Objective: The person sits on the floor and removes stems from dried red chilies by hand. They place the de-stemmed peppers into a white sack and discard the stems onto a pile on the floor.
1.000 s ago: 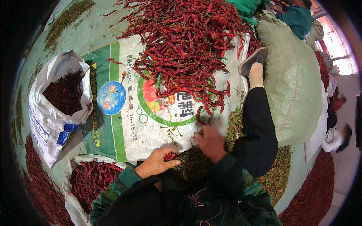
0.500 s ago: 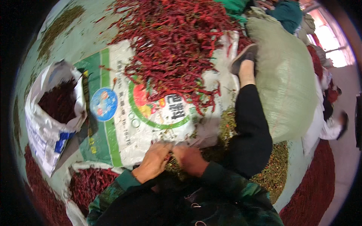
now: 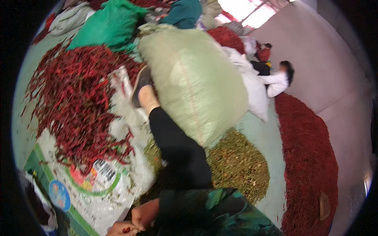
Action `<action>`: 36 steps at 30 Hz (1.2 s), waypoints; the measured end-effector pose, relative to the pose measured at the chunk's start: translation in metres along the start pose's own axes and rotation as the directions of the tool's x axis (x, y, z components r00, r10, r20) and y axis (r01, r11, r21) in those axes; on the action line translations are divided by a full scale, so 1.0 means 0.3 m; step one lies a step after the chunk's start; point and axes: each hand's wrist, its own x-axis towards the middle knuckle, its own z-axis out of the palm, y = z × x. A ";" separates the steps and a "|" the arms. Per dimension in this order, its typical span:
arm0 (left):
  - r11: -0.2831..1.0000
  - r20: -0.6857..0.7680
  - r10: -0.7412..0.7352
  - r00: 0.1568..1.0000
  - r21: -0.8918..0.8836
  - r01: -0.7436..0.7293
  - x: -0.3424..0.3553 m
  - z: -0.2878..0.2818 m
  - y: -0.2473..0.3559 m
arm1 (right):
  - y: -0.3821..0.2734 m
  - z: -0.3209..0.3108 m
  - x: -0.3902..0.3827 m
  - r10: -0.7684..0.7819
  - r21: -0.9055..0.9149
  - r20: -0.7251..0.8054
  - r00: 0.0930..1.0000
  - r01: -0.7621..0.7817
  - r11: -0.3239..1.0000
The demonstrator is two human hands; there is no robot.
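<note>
At the lower edge, my left hand (image 3: 117, 229) is partly cut off by the frame, its fingers closed round a small bit of red chili pepper (image 3: 127, 229). My right hand (image 3: 144, 214) comes in from a dark green patterned sleeve and touches the left one. Its fingers are pinched together, and whatever is between them is too small to make out. Just beyond both hands lies a flattened white and green printed sack (image 3: 90, 208). A large heap of dried red chilies (image 3: 76, 102) with stems rests on its far part.
My outstretched leg (image 3: 175, 147) lies beside a bulging pale green sack (image 3: 197, 78). Near it is a pile of stems (image 3: 238, 165). A long bed of red chilies (image 3: 305, 157) runs along the right. Beyond are a green sack (image 3: 108, 27) and a seated person in white (image 3: 277, 82).
The view has swung to the right, so the chili heap and sack sit further left. My hands now appear at the lower edge, still close together, with a red bit showing in the left.
</note>
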 end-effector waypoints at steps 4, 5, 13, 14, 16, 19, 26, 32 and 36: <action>0.958 0.140 -0.230 0.963 -0.144 0.250 -0.034 -0.060 0.026 | 0.086 -0.023 -0.032 -0.067 -0.107 -0.027 0.997 0.064 0.992; 0.929 0.127 -0.245 0.961 -0.252 0.270 -0.036 -0.072 -0.003 | 0.115 -0.039 -0.043 -0.090 -0.317 -0.059 0.994 0.067 0.946; 0.968 -0.470 -0.144 0.871 -0.248 0.026 -0.038 -0.090 -0.065 | 0.252 -0.335 0.038 -0.452 -0.595 -0.802 0.391 -0.590 0.545; 0.960 -0.505 -0.132 0.853 -0.280 -0.017 -0.025 -0.080 -0.076 | 0.269 -0.364 0.043 -0.394 -0.484 -0.867 0.304 -0.702 0.523; 0.954 -0.520 -0.122 0.845 -0.298 -0.046 0.000 -0.077 -0.115 | 0.291 -0.390 0.044 -0.328 -0.371 -0.916 0.229 -0.792 0.484; 0.912 -0.555 -0.142 0.820 -0.395 -0.109 0.024 -0.066 -0.113 | 0.311 -0.379 0.037 -0.344 -0.464 -0.881 0.326 -0.736 0.493; 0.800 -0.579 -0.266 0.771 -0.579 -0.159 0.068 -0.083 -0.114 | 0.260 -0.090 0.131 -0.347 -0.645 -0.748 0.566 -0.496 0.581; 0.792 -0.595 -0.293 0.748 -0.590 -0.159 0.105 -0.066 -0.135 | 0.307 -0.022 0.155 -0.465 -0.767 -0.493 0.735 -0.116 0.631; 0.795 -0.622 -0.309 0.720 -0.584 -0.164 0.113 -0.050 -0.124 | 0.376 -0.029 0.159 -0.472 -0.771 -0.458 0.753 -0.071 0.633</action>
